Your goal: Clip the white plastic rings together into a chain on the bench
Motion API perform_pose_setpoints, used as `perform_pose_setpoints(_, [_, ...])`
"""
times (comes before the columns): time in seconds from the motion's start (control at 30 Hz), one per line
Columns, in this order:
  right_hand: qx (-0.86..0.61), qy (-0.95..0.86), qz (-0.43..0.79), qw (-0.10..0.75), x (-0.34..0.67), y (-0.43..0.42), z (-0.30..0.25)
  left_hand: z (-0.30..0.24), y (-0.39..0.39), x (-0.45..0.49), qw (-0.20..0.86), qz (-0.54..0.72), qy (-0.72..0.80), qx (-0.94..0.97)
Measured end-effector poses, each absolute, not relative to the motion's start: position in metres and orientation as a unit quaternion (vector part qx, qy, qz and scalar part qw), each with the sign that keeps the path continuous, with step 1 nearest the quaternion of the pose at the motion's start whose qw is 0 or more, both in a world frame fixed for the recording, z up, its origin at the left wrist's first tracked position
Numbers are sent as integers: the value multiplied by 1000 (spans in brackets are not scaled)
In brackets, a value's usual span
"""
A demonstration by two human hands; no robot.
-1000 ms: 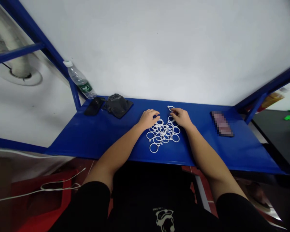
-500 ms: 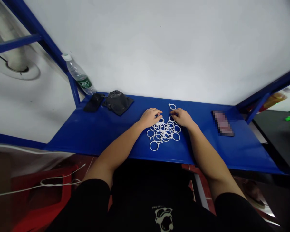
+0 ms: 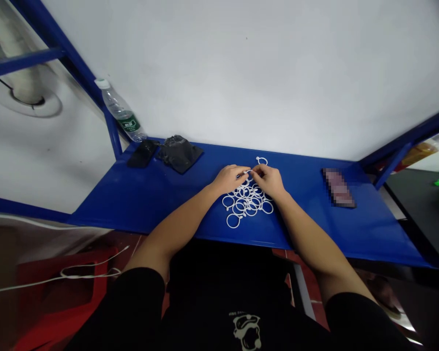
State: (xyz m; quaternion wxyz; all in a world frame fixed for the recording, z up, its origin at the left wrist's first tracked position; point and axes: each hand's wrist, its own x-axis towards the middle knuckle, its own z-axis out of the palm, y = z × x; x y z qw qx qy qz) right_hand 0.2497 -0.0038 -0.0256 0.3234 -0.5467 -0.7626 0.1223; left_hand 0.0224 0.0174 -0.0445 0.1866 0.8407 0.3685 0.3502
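Note:
A heap of white curtain rings (image 3: 241,207), each with a small nub, lies on the blue tabletop (image 3: 139,200). At the far side of the heap, one white curtain ring (image 3: 249,171) is lifted between my two hands. My left hand (image 3: 229,179) pinches it from the left with thumb and forefinger. From the right, my right hand (image 3: 269,180) has its bent fingers closed on the same ring, and covers part of the heap. Another ring (image 3: 262,161) lies alone just beyond my right hand.
Towards the back left are a dark phone-like object (image 3: 142,153), a black drawstring pouch (image 3: 181,153) and a plastic bottle (image 3: 122,114) leaning near the blue frame. A pixelated flat object (image 3: 338,187) lies at right. Behind rises a white wall (image 3: 241,87).
My right hand has moved left from the heap's right side, up to my left hand. A ring now shows between the fingertips of both hands.

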Motion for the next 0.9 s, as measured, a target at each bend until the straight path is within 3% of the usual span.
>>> perform_pose_setpoints(0.4, [-486,-782,154,359,248,-7,-25,-48,21,21,160,382,334,847])
perform_pose_setpoints(0.9, [-454,-817,132,330,246,-8,-26,-47,23,18,128,430,314,837])
